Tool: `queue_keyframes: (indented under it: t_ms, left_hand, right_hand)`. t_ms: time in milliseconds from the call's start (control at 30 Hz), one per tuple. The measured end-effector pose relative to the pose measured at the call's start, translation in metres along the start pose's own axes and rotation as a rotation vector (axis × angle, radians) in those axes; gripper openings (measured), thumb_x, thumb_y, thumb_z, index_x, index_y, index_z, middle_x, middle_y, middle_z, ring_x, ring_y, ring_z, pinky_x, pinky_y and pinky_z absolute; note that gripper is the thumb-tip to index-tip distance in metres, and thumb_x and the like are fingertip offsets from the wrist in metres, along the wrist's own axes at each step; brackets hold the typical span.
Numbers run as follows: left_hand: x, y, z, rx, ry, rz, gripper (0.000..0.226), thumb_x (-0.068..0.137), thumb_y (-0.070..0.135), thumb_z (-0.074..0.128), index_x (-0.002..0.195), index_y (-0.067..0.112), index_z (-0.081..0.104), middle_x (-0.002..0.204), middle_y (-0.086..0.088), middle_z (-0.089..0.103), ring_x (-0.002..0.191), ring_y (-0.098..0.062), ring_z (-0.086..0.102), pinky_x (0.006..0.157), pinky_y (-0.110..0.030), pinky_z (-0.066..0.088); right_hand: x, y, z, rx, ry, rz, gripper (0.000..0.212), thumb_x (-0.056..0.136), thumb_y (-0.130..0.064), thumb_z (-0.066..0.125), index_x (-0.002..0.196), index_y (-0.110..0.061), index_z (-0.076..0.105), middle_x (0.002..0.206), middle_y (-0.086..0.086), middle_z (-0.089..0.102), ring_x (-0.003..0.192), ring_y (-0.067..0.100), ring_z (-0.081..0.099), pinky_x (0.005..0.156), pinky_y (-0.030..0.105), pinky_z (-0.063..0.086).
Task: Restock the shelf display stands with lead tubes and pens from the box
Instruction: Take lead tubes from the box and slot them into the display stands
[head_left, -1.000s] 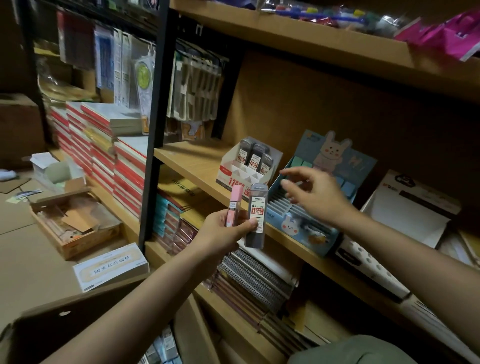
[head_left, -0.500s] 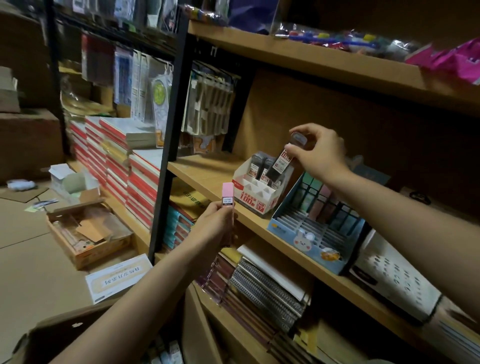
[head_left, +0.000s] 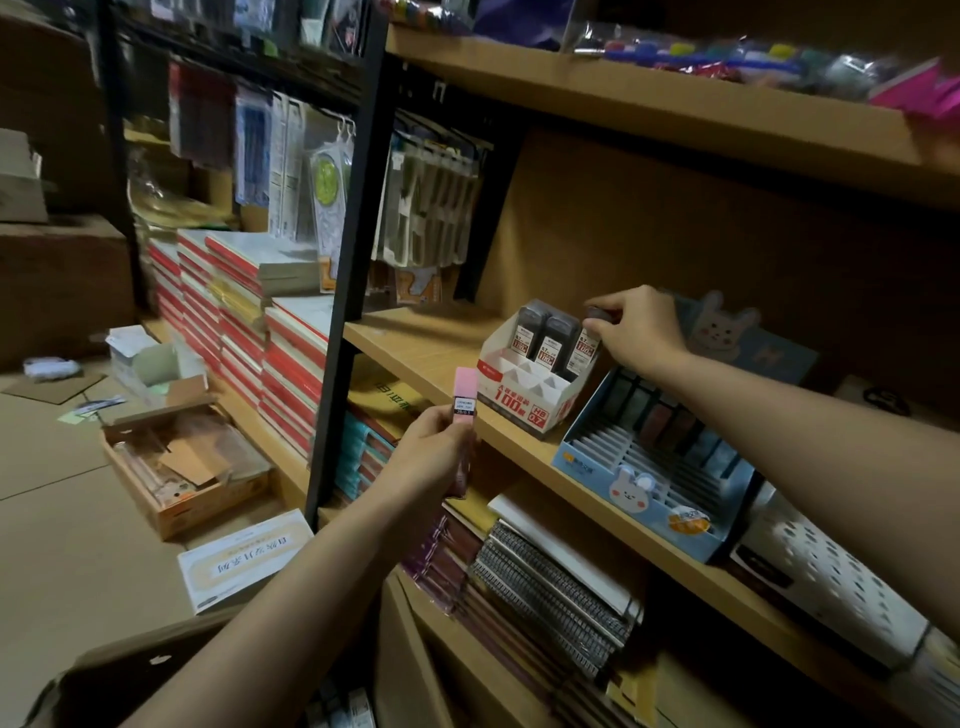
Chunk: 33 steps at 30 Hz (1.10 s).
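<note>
1. The right hand (head_left: 636, 327), right of centre, pinches the cap of a dark lead tube (head_left: 584, 345), now lowered into the white display stand (head_left: 524, 387); half a second ago it hung above.
2. The left hand (head_left: 431, 452), at centre, grips a pink lead tube (head_left: 464, 410) upright, as before.
3. The blue rabbit stand (head_left: 654, 499) sits just right on the shelf (head_left: 415, 353).

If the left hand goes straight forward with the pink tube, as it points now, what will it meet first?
Probably the front edge of the wooden shelf, just left of the white stand. The left hand holds the pink tube upright in front of it; depth is unclear.
</note>
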<state>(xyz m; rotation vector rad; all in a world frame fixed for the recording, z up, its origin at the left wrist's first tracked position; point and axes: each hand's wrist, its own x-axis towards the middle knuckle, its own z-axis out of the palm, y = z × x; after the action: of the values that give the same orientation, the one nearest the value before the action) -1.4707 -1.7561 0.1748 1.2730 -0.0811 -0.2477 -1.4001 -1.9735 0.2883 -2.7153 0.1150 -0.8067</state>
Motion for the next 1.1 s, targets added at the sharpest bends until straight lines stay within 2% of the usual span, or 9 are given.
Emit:
queue_keyframes:
  t_ms: [100, 267, 400, 500, 633, 767, 900, 1000, 1100]
  left_hand:
    - [0.001, -0.005, 0.003, 0.014, -0.026, 0.010, 0.018, 0.102, 0.019, 0.046, 0.115, 0.015, 0.057, 0.091, -0.006, 0.057, 0.078, -0.019, 0.052, 0.069, -0.030, 0.044]
    - [0.002, -0.008, 0.003, 0.033, -0.073, 0.011, 0.020, 0.101, 0.021, 0.047, 0.116, 0.014, 0.060, 0.095, -0.006, 0.061, 0.085, -0.022, 0.054, 0.071, -0.030, 0.046]
    - [0.002, -0.009, 0.002, 0.020, -0.117, 0.015, 0.021, 0.100, 0.020, 0.050, 0.118, 0.017, 0.061, 0.095, -0.004, 0.062, 0.084, -0.019, 0.056, 0.074, -0.030, 0.048]
    - [0.001, -0.009, 0.000, 0.003, -0.144, 0.048, 0.020, 0.098, 0.019, 0.052, 0.115, 0.017, 0.062, 0.090, -0.004, 0.063, 0.075, -0.018, 0.055, 0.065, -0.027, 0.048]
    - [0.000, -0.010, 0.002, 0.055, -0.128, 0.157, 0.024, 0.095, 0.020, 0.057, 0.118, 0.015, 0.062, 0.090, -0.003, 0.070, 0.080, -0.021, 0.060, 0.060, -0.019, 0.053]
    - [0.000, -0.010, 0.008, 0.163, -0.169, 0.295, 0.024, 0.095, 0.021, 0.057, 0.118, 0.021, 0.061, 0.098, 0.000, 0.072, 0.082, -0.008, 0.068, 0.063, -0.016, 0.052]
    - [-0.004, -0.014, 0.022, 0.213, -0.196, 0.361, 0.018, 0.096, 0.022, 0.057, 0.109, 0.033, 0.061, 0.098, 0.004, 0.071, 0.083, -0.007, 0.068, 0.063, -0.021, 0.055]
    - [0.001, -0.022, 0.029, 0.433, -0.140, 0.450, 0.032, 0.095, 0.031, 0.057, 0.126, 0.030, 0.051, 0.120, 0.008, 0.060, 0.102, -0.002, 0.060, 0.086, -0.026, 0.055]
    - [0.006, -0.035, 0.029, 0.764, -0.206, 0.543, 0.051, 0.094, 0.041, 0.056, 0.140, 0.037, 0.037, 0.151, 0.010, 0.027, 0.136, -0.008, 0.033, 0.109, -0.026, 0.035]
  right_hand:
    - [0.001, 0.002, 0.006, -0.057, -0.051, -0.002, 0.034, 0.090, -0.015, 0.070, 0.123, -0.008, 0.066, 0.122, 0.008, 0.068, 0.109, 0.019, 0.064, 0.080, 0.021, 0.046]
    - [0.004, 0.004, 0.011, -0.194, -0.064, 0.006, 0.041, 0.083, -0.018, 0.077, 0.122, -0.012, 0.066, 0.118, 0.008, 0.068, 0.107, 0.023, 0.065, 0.085, 0.040, 0.057]
    - [0.003, 0.003, 0.015, -0.287, -0.048, 0.009, 0.023, 0.085, -0.022, 0.076, 0.106, -0.015, 0.070, 0.106, 0.007, 0.068, 0.097, 0.024, 0.064, 0.076, 0.040, 0.058]
    - [0.000, 0.000, 0.015, -0.318, -0.027, -0.024, 0.021, 0.092, -0.028, 0.066, 0.108, -0.015, 0.071, 0.112, 0.008, 0.065, 0.099, 0.024, 0.062, 0.079, 0.039, 0.057]
    - [-0.029, -0.015, 0.004, 0.055, 0.028, -0.107, 0.020, 0.095, -0.031, 0.060, 0.112, -0.023, 0.067, 0.118, 0.002, 0.058, 0.090, 0.007, 0.055, 0.068, 0.011, 0.043]
    - [-0.091, -0.037, 0.003, 0.466, -0.361, -0.116, 0.022, 0.092, -0.033, 0.066, 0.114, -0.030, 0.065, 0.098, -0.007, 0.070, 0.080, 0.007, 0.070, 0.069, 0.032, 0.062]
    - [-0.107, -0.033, -0.008, 0.461, -0.282, -0.082, 0.037, 0.082, -0.024, 0.077, 0.116, -0.023, 0.062, 0.105, -0.005, 0.070, 0.089, 0.008, 0.070, 0.079, 0.034, 0.060]
    - [-0.094, -0.012, -0.040, 0.392, -0.129, -0.049, 0.037, 0.079, -0.021, 0.080, 0.110, -0.024, 0.061, 0.106, -0.009, 0.066, 0.094, 0.005, 0.066, 0.079, 0.024, 0.057]
    - [-0.081, 0.022, -0.080, 0.226, 0.009, -0.043, 0.032, 0.080, -0.021, 0.078, 0.109, -0.027, 0.066, 0.103, -0.006, 0.067, 0.087, 0.001, 0.066, 0.071, 0.018, 0.056]
